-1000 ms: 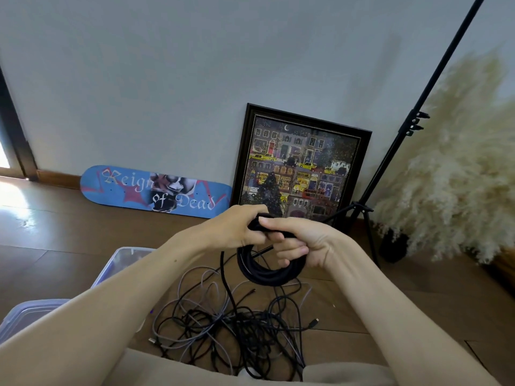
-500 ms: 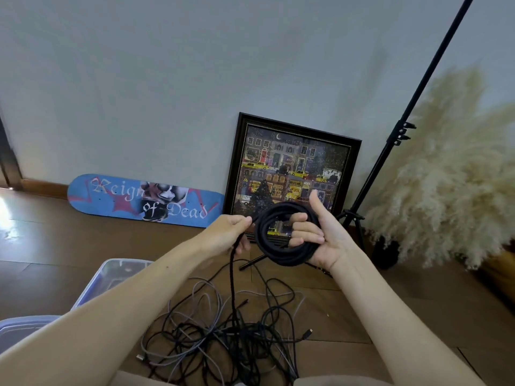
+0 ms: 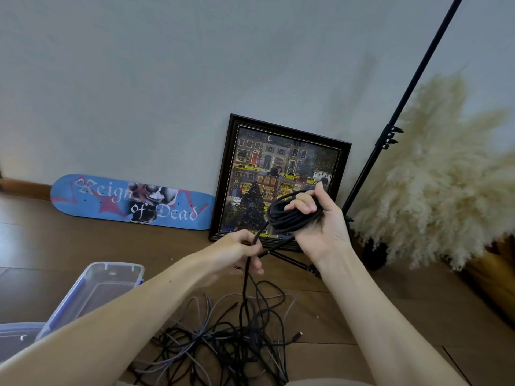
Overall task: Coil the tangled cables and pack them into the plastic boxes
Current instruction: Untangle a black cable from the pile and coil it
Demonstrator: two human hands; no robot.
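My right hand grips a black cable coil of several loops, held up in front of the framed picture. A loose strand runs from the coil down through my left hand, which pinches it lower and to the left. Below that hand the strand drops into a tangle of black and grey cables on the wooden floor. A clear plastic box lies at the left, and a second box shows at the bottom-left edge, partly hidden by my left forearm.
A blue skateboard deck and a framed picture lean against the wall. A black tripod stand rises at the right, its legs behind my right wrist. Pale pampas grass fills the right side.
My right hand has lifted the coil up and to the right. My left hand has slid down the strand, away from the coil. The camera view has tilted upward.
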